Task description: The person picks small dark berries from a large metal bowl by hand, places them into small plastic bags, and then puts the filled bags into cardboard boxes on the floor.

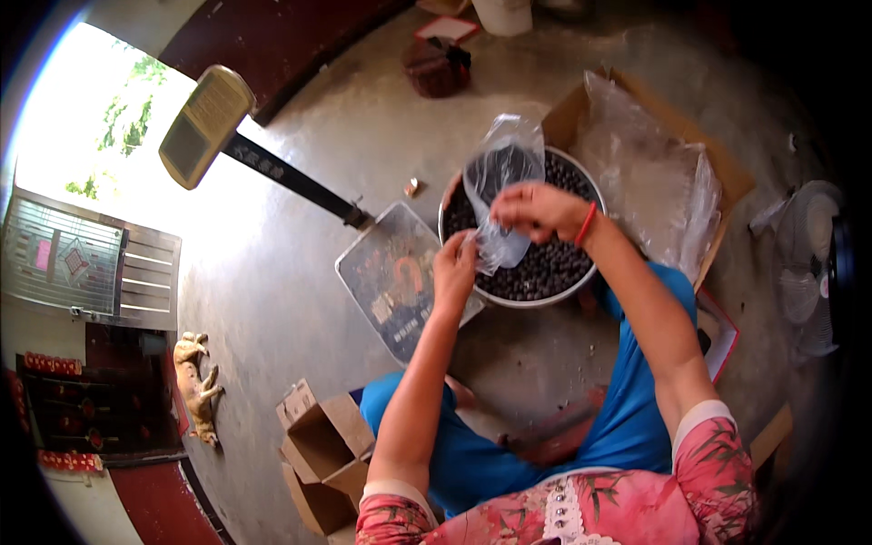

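A clear plastic bag point(507, 153) is spread above a round metal basin point(599, 184) holding many small dark round pieces point(545, 279). My left hand point(456, 262) pinches the gathered end of the bag at the basin's left side. Over the basin, my right hand point(538, 208), with a red band at its wrist, is at the bag's near part; it is blurred, and whether its fingers grip the plastic is unclear. A platform scale point(388, 286) with a display head point(208, 126) on a black post stands to the left of the basin.
An opened cardboard box point(725, 177) with clear plastic bags point(647, 184) lies at right, near an electric fan point(807, 272). Empty cardboard boxes point(317, 436) stand by my left knee. A dog point(197, 388) lies on the floor at left. A dark red bundle point(436, 68) sits beyond the basin.
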Motion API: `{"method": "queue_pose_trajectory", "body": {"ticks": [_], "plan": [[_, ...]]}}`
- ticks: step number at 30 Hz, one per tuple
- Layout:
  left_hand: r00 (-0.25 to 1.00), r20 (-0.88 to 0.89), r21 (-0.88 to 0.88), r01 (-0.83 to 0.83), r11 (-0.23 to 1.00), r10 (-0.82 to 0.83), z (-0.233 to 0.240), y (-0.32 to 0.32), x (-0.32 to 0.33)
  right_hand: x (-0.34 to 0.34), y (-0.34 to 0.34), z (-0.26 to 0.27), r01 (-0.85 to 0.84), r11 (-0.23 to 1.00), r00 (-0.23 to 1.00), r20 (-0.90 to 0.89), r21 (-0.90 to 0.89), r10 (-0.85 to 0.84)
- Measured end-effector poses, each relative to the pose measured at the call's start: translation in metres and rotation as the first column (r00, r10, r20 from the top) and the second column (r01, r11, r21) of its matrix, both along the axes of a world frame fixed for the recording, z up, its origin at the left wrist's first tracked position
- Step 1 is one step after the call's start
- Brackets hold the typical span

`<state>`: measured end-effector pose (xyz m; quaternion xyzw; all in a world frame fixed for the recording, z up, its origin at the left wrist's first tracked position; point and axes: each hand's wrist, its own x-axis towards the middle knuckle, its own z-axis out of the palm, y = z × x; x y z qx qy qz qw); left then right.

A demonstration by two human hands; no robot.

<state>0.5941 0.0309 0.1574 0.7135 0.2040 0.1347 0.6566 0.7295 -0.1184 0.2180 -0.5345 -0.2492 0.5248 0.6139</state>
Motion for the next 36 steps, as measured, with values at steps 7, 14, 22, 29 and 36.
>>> {"method": "queue_pose_trajectory", "body": {"ticks": [7, 14, 22, 29, 36], "plan": [[0.991, -0.038, -0.171, 0.122, 0.978, -0.13, 0.005, -0.014, -0.005, 0.005, 0.016, -0.031, 0.533, 0.844, 0.845, -0.092, 0.058, -0.528], [0.998, -0.06, -0.317, 0.003, 0.948, -0.023, 0.005, 0.007, -0.012, -0.001, 0.024, -0.067, 0.321, 0.943, 0.796, 0.515, 0.084, -0.317], [1.0, -0.026, -0.368, -0.023, 0.929, 0.014, 0.01, 0.006, -0.013, -0.017, 0.016, -0.036, 0.007, 0.991, 0.911, 0.409, -0.136, 0.05], [0.999, 0.031, -0.368, -0.014, 0.93, 0.027, 0.006, 0.006, -0.003, -0.036, 0.003, -0.066, -0.34, 0.847, 0.428, 0.734, -0.409, 0.527], [0.99, 0.09, -0.3, -0.08, 0.951, 0.112, -0.014, -0.001, 0.006, -0.044, -0.006, -0.125, -0.006, 0.888, 0.121, 0.881, -0.46, 0.457]]}}
